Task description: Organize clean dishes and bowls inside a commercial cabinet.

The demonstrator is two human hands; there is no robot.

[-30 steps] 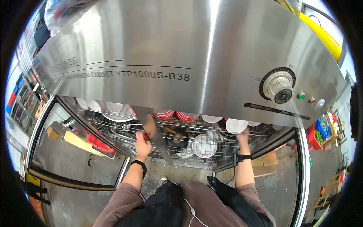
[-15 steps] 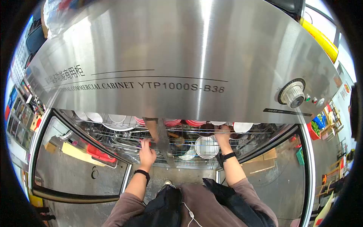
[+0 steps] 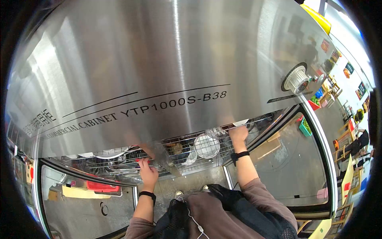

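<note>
The stainless steel cabinet [image 3: 159, 47] rises before me, both glass doors swung wide. Low inside it, my left hand [image 3: 149, 174] has its fingers bent together at the wire rack [image 3: 123, 159], with a bit of red at the fingertips too small to name. My right hand [image 3: 238, 134] is closed at the upper rack on the right, beside a white bowl [image 3: 241, 122]; its fingertips and whatever they grip are hidden. Below and left of that hand lies a stack of white plates [image 3: 207, 146]. A smaller white dish [image 3: 190, 158] stands beside the stack.
The left glass door [image 3: 85, 207] and right glass door [image 3: 278, 175] flank me. A metal post [image 3: 164, 157] divides the cabinet front. Red and green crates [image 3: 305, 126] stand on the floor at right, with wooden chairs [image 3: 344, 139] farther off.
My view has turned and shifted right. My right hand has moved up and outward from the dark bowl area to the rack's right side. My left hand stays at the rack.
</note>
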